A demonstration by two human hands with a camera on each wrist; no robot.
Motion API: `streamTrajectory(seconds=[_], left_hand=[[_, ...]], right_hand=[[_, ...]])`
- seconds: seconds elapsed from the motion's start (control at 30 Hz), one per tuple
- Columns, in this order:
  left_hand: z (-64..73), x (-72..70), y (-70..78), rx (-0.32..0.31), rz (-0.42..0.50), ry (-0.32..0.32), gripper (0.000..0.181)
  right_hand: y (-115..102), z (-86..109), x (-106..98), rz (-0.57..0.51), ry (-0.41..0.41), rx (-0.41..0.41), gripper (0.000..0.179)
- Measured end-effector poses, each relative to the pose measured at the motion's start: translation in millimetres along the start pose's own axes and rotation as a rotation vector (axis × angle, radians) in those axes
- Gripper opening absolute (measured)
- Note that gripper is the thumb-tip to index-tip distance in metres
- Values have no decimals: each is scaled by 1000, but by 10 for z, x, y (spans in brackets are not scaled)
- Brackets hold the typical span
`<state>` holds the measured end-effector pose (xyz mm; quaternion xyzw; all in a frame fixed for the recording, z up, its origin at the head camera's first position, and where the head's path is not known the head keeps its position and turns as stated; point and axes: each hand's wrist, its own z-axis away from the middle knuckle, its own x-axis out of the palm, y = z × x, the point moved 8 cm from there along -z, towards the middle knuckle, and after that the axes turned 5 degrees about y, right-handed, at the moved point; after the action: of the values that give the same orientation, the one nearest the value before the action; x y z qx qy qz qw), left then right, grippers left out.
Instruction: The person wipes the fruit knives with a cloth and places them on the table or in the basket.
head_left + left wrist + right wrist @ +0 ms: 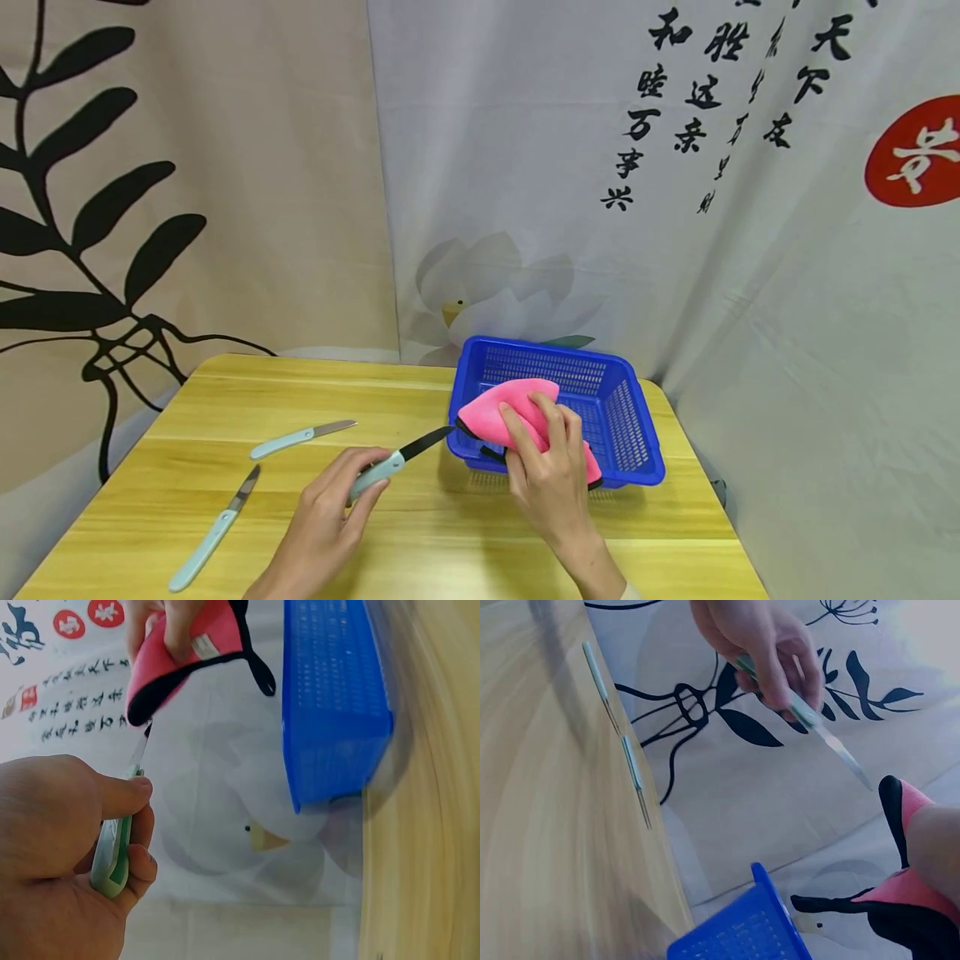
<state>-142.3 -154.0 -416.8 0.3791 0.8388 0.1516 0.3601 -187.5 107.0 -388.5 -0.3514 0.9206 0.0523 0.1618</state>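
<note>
My left hand grips a small knife by its pale blue-green handle, blade pointing right. In the left wrist view the same knife lies between thumb and fingers, its tip close to the pink cloth; whether they touch I cannot tell. My right hand pinches that folded pink cloth, which has black edging and a black loop, above the front of a blue basket. Much of the cloth is hidden by the fingers. The right wrist view shows the blade tip beside the cloth's black edge.
Two more knives with pale handles lie on the wooden table at the left: one knife farther back, another knife nearer the front. The plastic basket stands at the back right, by the printed curtain.
</note>
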Motion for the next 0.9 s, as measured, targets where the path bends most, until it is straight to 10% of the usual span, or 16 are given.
streamTrajectory(seconds=[0.9], left_hand=[[-180, 205, 296, 158, 39, 91, 73]], right_hand=[[-798, 50, 29, -61, 42, -270, 36]])
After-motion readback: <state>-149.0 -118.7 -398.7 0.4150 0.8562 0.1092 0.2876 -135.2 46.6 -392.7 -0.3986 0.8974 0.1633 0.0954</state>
